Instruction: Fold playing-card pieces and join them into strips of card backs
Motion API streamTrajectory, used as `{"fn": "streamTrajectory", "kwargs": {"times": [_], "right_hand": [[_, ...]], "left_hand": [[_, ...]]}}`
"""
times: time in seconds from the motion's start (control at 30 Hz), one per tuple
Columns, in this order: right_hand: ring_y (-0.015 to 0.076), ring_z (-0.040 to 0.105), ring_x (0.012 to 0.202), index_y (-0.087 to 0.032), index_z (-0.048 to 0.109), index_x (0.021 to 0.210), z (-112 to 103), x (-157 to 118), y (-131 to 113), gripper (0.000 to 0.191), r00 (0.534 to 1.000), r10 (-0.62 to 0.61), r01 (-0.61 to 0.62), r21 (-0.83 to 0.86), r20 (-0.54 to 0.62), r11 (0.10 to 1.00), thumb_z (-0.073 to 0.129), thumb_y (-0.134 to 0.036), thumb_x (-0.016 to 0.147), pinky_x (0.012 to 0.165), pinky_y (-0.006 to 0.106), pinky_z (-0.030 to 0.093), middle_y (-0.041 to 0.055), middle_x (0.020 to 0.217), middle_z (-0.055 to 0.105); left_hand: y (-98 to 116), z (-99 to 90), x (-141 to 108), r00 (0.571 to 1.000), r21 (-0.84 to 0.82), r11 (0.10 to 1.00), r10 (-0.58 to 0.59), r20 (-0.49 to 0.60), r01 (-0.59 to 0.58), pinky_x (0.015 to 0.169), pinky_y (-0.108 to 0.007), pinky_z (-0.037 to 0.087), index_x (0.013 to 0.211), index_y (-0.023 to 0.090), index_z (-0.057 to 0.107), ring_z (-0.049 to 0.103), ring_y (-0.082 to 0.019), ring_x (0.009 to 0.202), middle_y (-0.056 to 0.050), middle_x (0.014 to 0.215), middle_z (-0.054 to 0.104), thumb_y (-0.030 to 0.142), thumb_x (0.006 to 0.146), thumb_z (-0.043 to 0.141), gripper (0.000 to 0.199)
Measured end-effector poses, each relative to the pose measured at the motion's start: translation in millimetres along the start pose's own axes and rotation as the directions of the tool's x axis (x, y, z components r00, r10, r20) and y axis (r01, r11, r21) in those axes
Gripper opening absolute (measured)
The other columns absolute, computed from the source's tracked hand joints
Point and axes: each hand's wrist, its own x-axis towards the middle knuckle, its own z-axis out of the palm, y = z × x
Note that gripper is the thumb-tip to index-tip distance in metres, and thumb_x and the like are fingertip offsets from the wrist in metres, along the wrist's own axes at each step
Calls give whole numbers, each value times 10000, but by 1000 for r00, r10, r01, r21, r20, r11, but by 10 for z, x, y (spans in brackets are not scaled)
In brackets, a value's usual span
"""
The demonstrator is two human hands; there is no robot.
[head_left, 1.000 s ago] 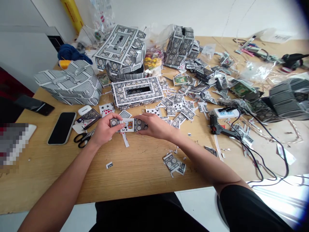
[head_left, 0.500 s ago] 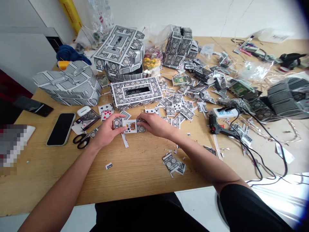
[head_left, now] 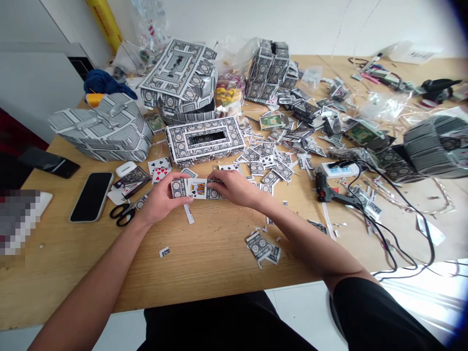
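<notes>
A strip of playing cards (head_left: 198, 189) lies between my hands, with a face-up king in its middle and patterned card backs on either side. My left hand (head_left: 161, 197) grips the strip's left end, thumb along the lower edge and fingers behind. My right hand (head_left: 234, 187) pinches the king's right side, its fingertips pressed together there. Just behind my hands stands a box covered in playing cards (head_left: 234, 131), with a slot in its top. Loose cards (head_left: 161, 168) lie beyond my left hand, and black-handled scissors (head_left: 122, 213) rest beside my left wrist.
A phone (head_left: 91, 197) lies at the left. Card-covered bags (head_left: 106, 129) and boxes stand at the back. A glue gun (head_left: 338, 194), its cables and a power strip (head_left: 338, 169) sit at the right. Cut card pieces (head_left: 260, 245) lie near the front edge.
The king card is tilted a little, with its left part raised away from the strip. My left thumb has shifted slightly down to the strip's lower edge.
</notes>
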Motion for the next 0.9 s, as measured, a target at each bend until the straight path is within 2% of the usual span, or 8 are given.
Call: {"fn": "streamTrajectory", "kwargs": {"times": [0.13, 0.37, 0.63, 0.8, 0.9], "right_hand": [[212, 682, 888, -186, 712, 1147, -19, -8, -7, 199, 1000, -6, 5, 37, 18, 999, 565, -285, 1058, 787, 312, 428, 88, 1021, 787], [209, 679, 874, -183, 716, 1204, -31, -22, -55, 229, 999, -21, 21, 11, 45, 1000, 556, -234, 1049, 801, 324, 436, 84, 999, 786], [179, 609, 773, -183, 724, 1094, 5, -25, -65, 201, 998, -7, 7, -7, 59, 1000, 566, -303, 1066, 745, 312, 391, 61, 890, 744], [145, 568, 719, -171, 717, 972, 60, -24, -46, 182, 998, -42, 39, 68, 55, 997, 556, -214, 1045, 703, 293, 366, 35, 841, 726], [141, 572, 707, -165, 725, 954, 71, -11, -30, 185, 999, 2, -5, 79, 40, 997, 569, -216, 1038, 692, 289, 362, 39, 824, 732]], "left_hand": [[-12, 21, 9, 999, -3, 1000, 25, -35, -25, 864, -380, 636, 1294, 220, 615, 752, -231, 975, -62, 1117, 743, 331, 688, 958, 705], [-79, -7, -1, 999, 11, 999, -42, 16, 42, 839, -377, 656, 1294, 228, 651, 773, -237, 933, -57, 1054, 769, 324, 672, 978, 709], [-87, 31, -28, 995, 81, 996, -44, 84, 37, 881, -401, 644, 1303, 236, 674, 772, -268, 986, -64, 1100, 787, 386, 704, 965, 683], [-109, 134, -68, 992, 130, 991, -49, 117, 33, 899, -400, 630, 1309, 243, 687, 763, -273, 1011, -72, 1165, 777, 411, 734, 947, 653], [-75, 162, -70, 995, 104, 994, -31, 99, 21, 881, -378, 634, 1392, 244, 625, 759, -261, 1019, -81, 1218, 752, 430, 750, 934, 736]]}}
